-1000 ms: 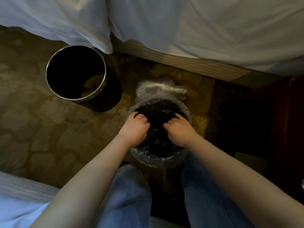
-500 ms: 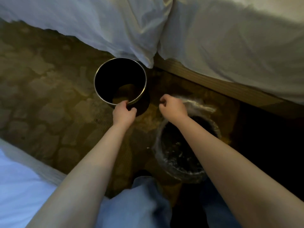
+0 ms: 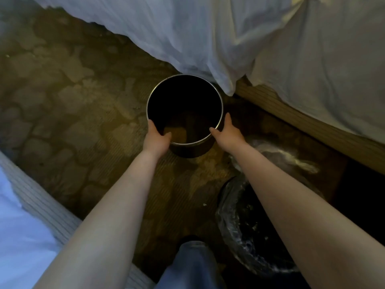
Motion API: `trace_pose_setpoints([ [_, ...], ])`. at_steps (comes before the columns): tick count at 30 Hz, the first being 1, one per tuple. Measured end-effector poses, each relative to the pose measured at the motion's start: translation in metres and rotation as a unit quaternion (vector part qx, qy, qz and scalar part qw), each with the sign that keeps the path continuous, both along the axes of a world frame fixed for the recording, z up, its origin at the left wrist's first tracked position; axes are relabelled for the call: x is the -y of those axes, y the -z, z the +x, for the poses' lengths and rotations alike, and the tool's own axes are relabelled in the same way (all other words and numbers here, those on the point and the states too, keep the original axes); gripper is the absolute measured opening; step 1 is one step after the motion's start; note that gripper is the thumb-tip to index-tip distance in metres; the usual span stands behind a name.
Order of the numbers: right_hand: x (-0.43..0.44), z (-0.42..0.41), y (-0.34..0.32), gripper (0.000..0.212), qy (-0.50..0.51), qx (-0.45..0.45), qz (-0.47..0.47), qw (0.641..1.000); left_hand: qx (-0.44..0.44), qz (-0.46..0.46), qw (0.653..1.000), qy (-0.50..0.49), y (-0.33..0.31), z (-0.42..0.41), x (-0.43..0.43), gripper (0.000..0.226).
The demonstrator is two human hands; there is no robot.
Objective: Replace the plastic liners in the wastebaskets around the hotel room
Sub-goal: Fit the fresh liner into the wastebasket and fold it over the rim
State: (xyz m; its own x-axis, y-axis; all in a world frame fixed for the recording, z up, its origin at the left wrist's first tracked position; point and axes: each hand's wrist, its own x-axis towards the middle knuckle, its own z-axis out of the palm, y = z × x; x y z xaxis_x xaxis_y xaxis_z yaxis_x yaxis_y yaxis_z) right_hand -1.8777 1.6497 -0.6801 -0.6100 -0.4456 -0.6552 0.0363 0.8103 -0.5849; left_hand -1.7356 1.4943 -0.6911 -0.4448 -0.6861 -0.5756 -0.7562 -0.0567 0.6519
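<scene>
Wastebasket point(image 3: 188, 150) stands upright on the carpet point(image 3: 73, 101) in the aisle between two beds, its far rim just under the hanging corner of a white bedsheet point(image 3: 208, 38). It is round, dark inside with a thin shiny metal rim, and no liner shows in it.

The left hand point(image 3: 156, 138) grips the near-left rim, thumb hooked inside and fingers curled round the outer wall. The right hand point(image 3: 227, 132) clasps the near-right rim, thumb at the lip and fingers laid together along the outside.

Open carpet, a mottled stone-like pattern in olive and brown, spreads to the left of the wastebasket. To its right runs the ribbed wooden bed frame point(image 3: 302, 126), close by.

Nearer and to the right sits a second bin point(image 3: 220, 215), partly under the right forearm. It wears a crinkled clear plastic liner point(image 3: 291, 159), with a loose bunch on its far side.

A pale ribbed mattress edge point(image 3: 41, 205) bounds the near-left side, and a blue denim leg point(image 3: 193, 265) is at the bottom.
</scene>
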Motion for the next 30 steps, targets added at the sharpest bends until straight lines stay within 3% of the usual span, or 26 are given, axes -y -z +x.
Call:
trace_pose_setpoints([
  [6,0.012,-0.001,0.014,0.085,0.125,0.104,-0.062,0.985,0.018,-0.030,0.999,0.012,0.005,0.005,-0.002,0.080],
  [17,-0.014,0.043,-0.022,0.081,0.094,0.013,-0.027,0.995,0.021,-0.024,0.997,-0.071,-0.025,0.038,-0.043,0.083],
  [22,-0.029,0.055,-0.081,0.083,0.081,-0.037,-0.028,0.996,0.007,-0.042,0.998,-0.047,-0.081,0.051,-0.052,0.088],
  [30,-0.082,0.075,-0.194,0.085,0.163,-0.058,-0.060,0.983,-0.017,-0.096,0.995,0.022,-0.201,0.081,-0.092,0.092],
])
